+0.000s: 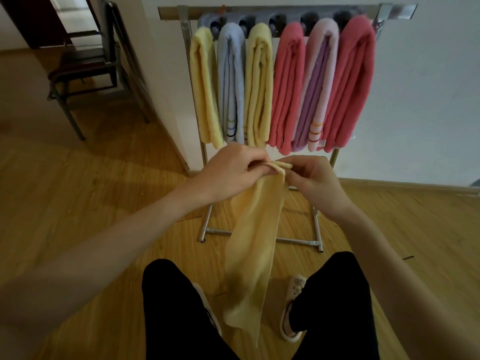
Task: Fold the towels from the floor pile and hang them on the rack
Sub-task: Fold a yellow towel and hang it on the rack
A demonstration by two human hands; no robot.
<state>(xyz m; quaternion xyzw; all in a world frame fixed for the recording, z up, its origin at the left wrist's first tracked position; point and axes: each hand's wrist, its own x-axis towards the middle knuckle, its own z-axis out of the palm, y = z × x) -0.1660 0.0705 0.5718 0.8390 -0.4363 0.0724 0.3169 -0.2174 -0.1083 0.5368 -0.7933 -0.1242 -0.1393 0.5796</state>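
Note:
A pale yellow towel hangs folded lengthwise in front of me, its lower end reaching down between my legs. My left hand and my right hand both pinch its top edge, close together at the middle of the view. Behind them stands a metal rack holding several folded towels: yellow, light blue, yellow, pink, lilac and pink. No floor pile is in view.
The rack's feet rest on the wooden floor just ahead of my shoes. A dark metal chair stands at the back left beside a white wall corner. A white wall runs behind the rack on the right.

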